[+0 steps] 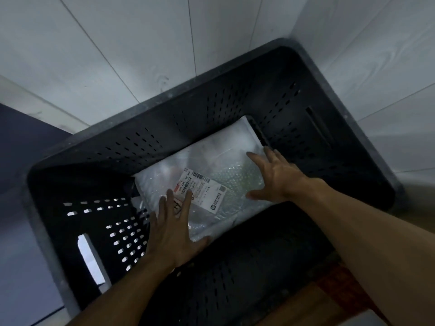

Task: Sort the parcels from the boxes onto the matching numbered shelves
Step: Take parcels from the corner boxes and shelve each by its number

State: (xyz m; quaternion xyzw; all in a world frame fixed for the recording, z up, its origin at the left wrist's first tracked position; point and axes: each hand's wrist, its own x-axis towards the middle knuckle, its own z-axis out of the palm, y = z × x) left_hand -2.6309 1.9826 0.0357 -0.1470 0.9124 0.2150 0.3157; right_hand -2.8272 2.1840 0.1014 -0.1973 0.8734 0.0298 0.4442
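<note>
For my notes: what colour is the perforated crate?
The crate is black; the head view shows it best.

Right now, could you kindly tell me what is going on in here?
A person reaches both bare arms into a black perforated plastic crate. On its floor lies a clear bubble-wrap parcel with a white printed shipping label. The left hand, fingers spread, covers the parcel's near corner and the label's end; the right hand spreads over its far right side. Neither hand has closed round the parcel, which is not yet lifted.
</note>
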